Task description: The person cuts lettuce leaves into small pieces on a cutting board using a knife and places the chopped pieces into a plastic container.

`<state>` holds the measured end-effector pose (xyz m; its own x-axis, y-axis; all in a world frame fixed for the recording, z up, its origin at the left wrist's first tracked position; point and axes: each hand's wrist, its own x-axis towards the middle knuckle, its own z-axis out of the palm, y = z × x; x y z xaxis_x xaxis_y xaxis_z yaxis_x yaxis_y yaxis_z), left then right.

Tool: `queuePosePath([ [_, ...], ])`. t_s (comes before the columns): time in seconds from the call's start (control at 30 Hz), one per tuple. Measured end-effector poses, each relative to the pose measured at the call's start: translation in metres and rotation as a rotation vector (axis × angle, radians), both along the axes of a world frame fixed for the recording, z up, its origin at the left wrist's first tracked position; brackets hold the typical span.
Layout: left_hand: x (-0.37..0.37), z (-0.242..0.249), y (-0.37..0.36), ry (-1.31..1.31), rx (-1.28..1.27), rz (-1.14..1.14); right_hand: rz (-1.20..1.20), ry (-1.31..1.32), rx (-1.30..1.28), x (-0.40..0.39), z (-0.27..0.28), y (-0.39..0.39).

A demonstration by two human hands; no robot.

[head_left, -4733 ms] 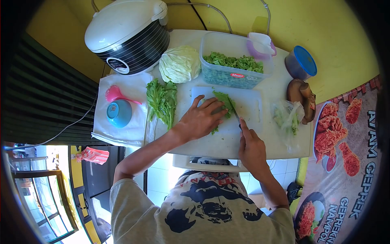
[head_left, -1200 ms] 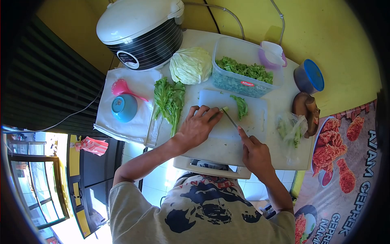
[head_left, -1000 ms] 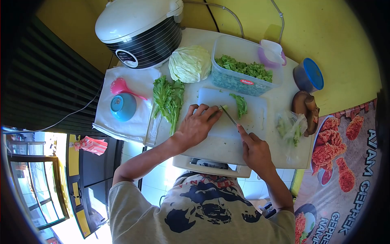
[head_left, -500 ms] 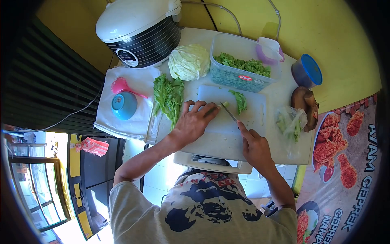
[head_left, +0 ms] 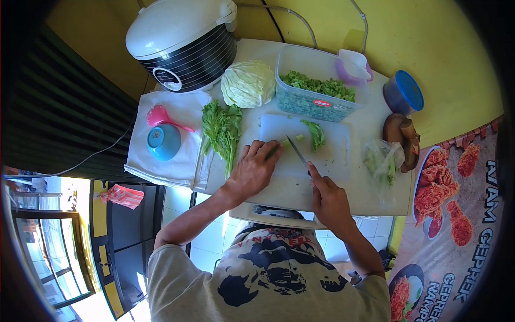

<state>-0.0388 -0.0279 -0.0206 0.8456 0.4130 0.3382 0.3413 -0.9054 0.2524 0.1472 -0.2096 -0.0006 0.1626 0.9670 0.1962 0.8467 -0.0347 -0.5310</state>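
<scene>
My right hand is closed round the handle of a knife, whose blade points up and left over the white cutting board. At the board's left edge, my left hand has its fingers curled on a green vegetable piece, mostly hidden under them. A pale green stem piece shows between the fingertips and the blade tip. To the right of it on the board lies a cut lettuce leaf. A bunch of lettuce rests left of my left hand.
Behind the board stand a cabbage and a clear container of chopped greens. A rice cooker is at the back left, near a blue bowl and pink ladle. At right are a plastic bag and a blue-lidded tub.
The knife and my right hand have shifted slightly left, and the blade stands a little steeper. My left hand has moved slightly left, with more of the stem showing.
</scene>
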Motion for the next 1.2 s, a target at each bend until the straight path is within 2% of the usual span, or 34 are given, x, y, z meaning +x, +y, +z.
queuePosePath([
  [0.67, 0.003, 0.006, 0.001, 0.005, -0.097, 0.009, 0.020, -0.183, -0.128, -0.006, 0.001, 0.010],
  [1.0, 0.002, 0.004, 0.001, 0.008, -0.046, 0.013, -0.022, -0.124, -0.088, 0.002, -0.002, 0.012],
  [1.2, 0.012, 0.005, 0.002, -0.005, -0.055, 0.060, -0.032, 0.033, 0.025, 0.002, 0.000, 0.006],
])
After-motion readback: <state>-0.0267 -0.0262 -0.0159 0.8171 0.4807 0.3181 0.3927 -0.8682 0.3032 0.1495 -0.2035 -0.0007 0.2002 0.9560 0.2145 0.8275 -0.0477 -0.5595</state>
